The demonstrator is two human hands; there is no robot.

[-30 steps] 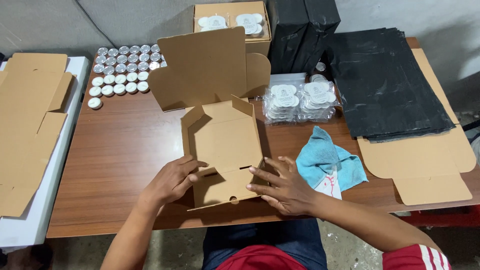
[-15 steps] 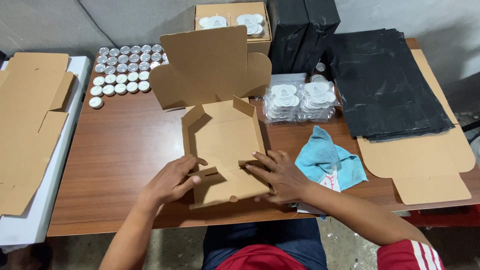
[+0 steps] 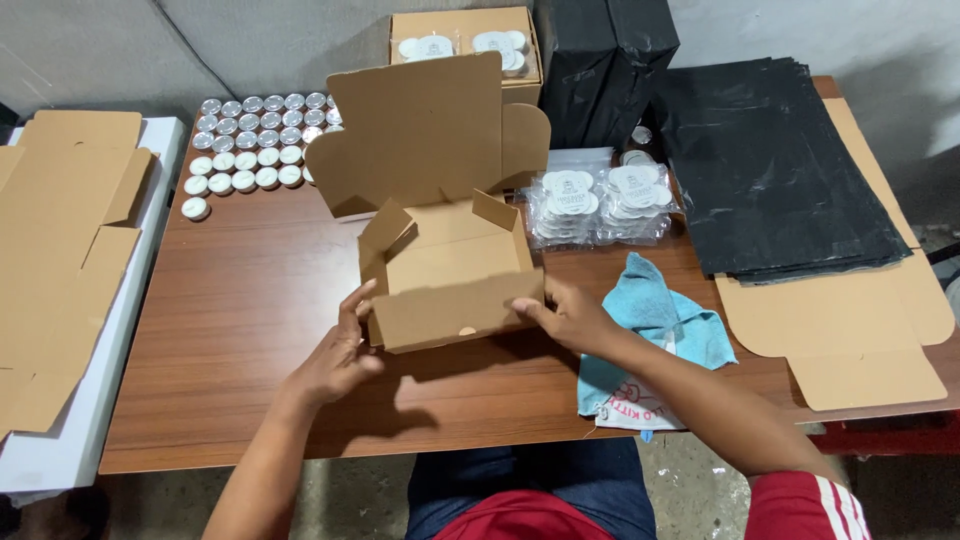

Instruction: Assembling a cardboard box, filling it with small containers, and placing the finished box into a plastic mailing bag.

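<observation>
A brown cardboard mailer box (image 3: 450, 265) stands half-formed in the middle of the wooden table (image 3: 230, 330), its lid upright at the back. The front wall is folded up. My left hand (image 3: 338, 350) presses the box's front left corner with fingers spread. My right hand (image 3: 570, 315) grips the front right corner of that wall. The side flaps lean inward at the back corners.
Rows of small tealight candles (image 3: 250, 140) sit at the back left. Clear packs of candles (image 3: 600, 200) lie right of the box, beside a blue cloth (image 3: 660, 315). Black plastic bags (image 3: 770, 160) and flat cardboard blanks (image 3: 60, 250) flank the table. An open carton (image 3: 470, 40) stands behind.
The front panel, lying flat a second ago, has been folded up into a standing wall. Both hands moved from pressing it down to holding its two corners.
</observation>
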